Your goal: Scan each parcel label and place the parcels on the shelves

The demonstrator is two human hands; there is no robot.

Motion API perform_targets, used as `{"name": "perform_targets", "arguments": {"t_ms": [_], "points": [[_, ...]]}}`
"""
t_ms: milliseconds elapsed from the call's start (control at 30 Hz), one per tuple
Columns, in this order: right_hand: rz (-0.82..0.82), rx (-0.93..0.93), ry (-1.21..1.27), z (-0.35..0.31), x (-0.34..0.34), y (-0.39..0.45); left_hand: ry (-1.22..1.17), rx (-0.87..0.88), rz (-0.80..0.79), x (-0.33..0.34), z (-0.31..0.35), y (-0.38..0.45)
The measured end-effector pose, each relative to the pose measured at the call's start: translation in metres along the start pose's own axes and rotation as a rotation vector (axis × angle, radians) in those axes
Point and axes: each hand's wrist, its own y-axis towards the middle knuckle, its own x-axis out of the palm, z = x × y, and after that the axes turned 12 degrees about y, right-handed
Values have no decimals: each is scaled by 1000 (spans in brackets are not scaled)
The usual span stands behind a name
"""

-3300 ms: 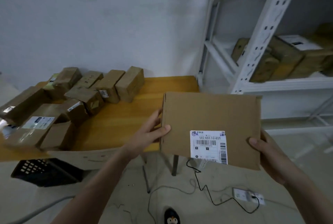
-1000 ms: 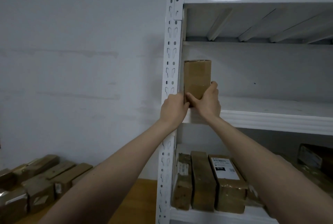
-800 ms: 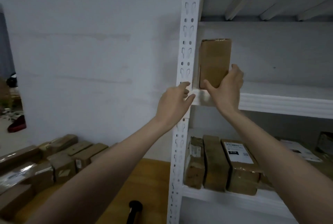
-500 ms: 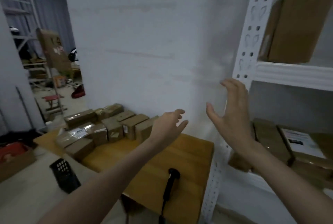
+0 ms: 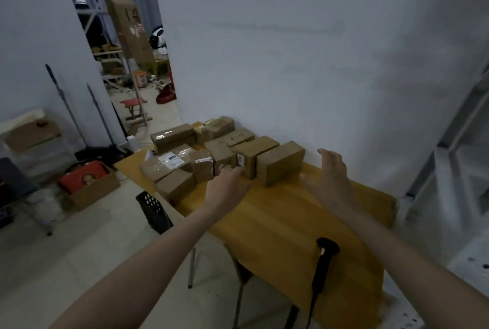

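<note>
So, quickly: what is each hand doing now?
Left hand: open, holding nothing, reaching toward the parcels.
Right hand: open, holding nothing.

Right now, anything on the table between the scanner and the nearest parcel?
No. In the head view, only bare yellow table lies between the scanner and the nearest parcel; both open hands hover above.

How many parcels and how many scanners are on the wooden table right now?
Parcels: 9 that can be made out; the pile overlaps, so one more may be hidden
Barcode scanner: 1
Total: 10
</note>
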Motion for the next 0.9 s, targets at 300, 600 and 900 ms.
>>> {"name": "perform_targets", "arguments": {"t_ms": [300,600,900], "points": [[-32,336,-127,65,161,120,-49,171,-194,110,-64,182],[-10,650,-192,124,272,218,15,443,-321,215,-77,308],[39,740,-157,144,308,267,-35,522,-354,261,-68,340]]}}
